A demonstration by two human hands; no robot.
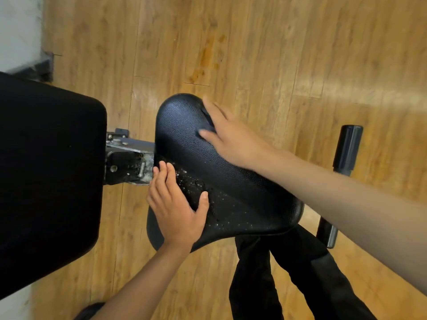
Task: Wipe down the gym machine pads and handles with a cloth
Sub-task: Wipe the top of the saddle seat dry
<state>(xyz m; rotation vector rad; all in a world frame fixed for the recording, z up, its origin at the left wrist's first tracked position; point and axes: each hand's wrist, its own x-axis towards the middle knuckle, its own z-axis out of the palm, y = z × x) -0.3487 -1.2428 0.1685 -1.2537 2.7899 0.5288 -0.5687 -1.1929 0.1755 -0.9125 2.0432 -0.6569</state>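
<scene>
Pressing a dark cloth (207, 122) on the seat pad (180, 125), the right hand (233, 139) has straight fingers (213, 107); the left hand (175, 209) rests flat, fingers together, at the near-left edge.

Bright, even indoor light. A broad glare band crosses the wooden floor (346, 93) at right; the seat pad (182, 116) shows a soft sheen. The right hand (231, 137) is slightly motion-blurred. The wall (18, 31) at upper left is smeared. Floorboards bow toward the edges.

Left hand (178, 211) and right hand (233, 137) bare; forearms (346, 197) bare up to frame edge. Nails (204, 195) short, plain. Black trousers (251, 285) on both legs: loose matte cloth, soft folds along the legs.
</scene>
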